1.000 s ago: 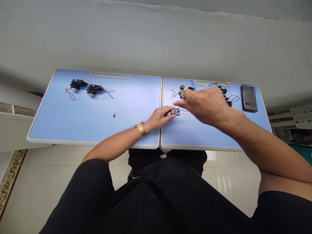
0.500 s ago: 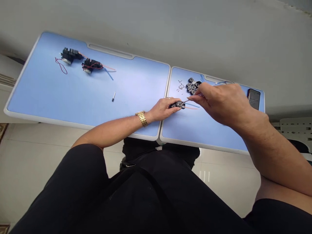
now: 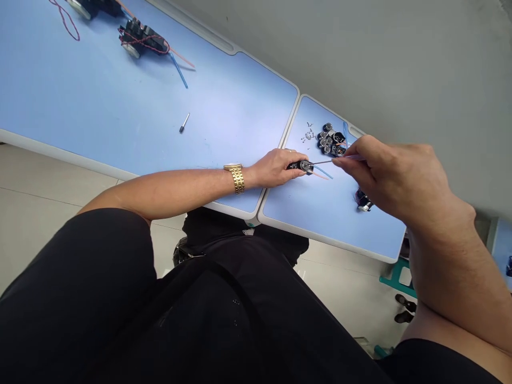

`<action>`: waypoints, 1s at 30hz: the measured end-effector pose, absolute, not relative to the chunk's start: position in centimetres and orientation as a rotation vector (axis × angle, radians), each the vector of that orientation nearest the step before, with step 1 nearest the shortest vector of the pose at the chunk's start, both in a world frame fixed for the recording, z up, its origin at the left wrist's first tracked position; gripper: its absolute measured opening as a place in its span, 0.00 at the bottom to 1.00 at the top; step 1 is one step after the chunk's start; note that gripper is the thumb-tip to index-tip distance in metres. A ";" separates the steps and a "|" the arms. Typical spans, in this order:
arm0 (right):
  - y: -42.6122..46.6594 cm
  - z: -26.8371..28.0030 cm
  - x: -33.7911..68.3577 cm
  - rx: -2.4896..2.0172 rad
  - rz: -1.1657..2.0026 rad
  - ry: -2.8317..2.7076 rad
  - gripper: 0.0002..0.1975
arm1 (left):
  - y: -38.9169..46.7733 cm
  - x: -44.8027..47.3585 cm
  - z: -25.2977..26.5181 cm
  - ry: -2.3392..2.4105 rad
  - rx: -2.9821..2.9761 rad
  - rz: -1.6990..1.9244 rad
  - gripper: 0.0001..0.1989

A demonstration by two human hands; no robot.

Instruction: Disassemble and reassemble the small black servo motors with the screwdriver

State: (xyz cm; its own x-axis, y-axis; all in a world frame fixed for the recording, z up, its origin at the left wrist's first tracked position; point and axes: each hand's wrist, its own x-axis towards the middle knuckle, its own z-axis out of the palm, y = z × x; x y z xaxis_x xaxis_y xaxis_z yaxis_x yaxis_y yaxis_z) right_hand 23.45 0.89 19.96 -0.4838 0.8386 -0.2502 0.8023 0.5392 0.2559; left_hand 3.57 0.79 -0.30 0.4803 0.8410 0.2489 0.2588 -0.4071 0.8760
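Observation:
My left hand (image 3: 276, 166) pinches a small black device (image 3: 298, 166) with a round silver part, holding it on the blue table just right of the seam. Blue and orange tubes stick out from the device's right end. In my right hand (image 3: 384, 170) is a thin screwdriver (image 3: 322, 162), held between thumb and fingers, its handle mostly hidden. The shaft slants to the left and its tip reaches the round part; whether it sits in a screw I cannot tell. Scattered tiny screws (image 3: 309, 134) lie behind the device, beside a cluster of round black-and-silver parts (image 3: 328, 140).
On the left tabletop (image 3: 240, 112) a black assembly with red wire (image 3: 144, 40) and a second black assembly (image 3: 96, 6) lie at the back. A small dark-handled tool (image 3: 184, 123) lies nearer. Another black part (image 3: 363, 201) sits by my right wrist. A green stool (image 3: 398, 278) stands beyond the table.
The view has swung to the right and turned. My right hand is slightly farther from the device, showing more of the screwdriver's shaft. My left hand keeps its hold on the device.

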 end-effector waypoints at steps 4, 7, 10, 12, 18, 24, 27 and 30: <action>0.9 19.9 23.2 1.393 0.289 2.281 0.26 | 0.8 3.7 -0.4 0.913 1.912 0.901 0.16; 1.1 20.1 23.5 1.403 0.241 2.322 0.23 | 0.8 3.8 -0.4 0.913 1.917 0.902 0.15; 1.3 20.2 24.3 1.292 0.077 2.534 0.18 | 0.9 4.0 -0.4 0.911 1.925 0.902 0.13; 1.4 20.1 24.7 1.198 0.090 2.635 0.15 | 1.0 4.0 -0.5 0.909 1.928 0.897 0.14; 1.4 19.7 24.3 1.138 0.291 2.557 0.23 | 0.9 4.1 -0.9 0.914 1.957 0.884 0.15; 0.8 20.4 23.2 1.283 0.313 2.248 0.27 | 0.9 3.9 -0.8 0.915 1.936 0.910 0.13; 0.8 20.7 23.7 1.287 0.151 2.334 0.24 | 0.9 3.8 -0.6 0.906 1.926 0.910 0.13; 1.1 20.7 24.4 1.185 0.023 2.480 0.18 | 0.9 3.8 -0.5 0.906 1.919 0.902 0.14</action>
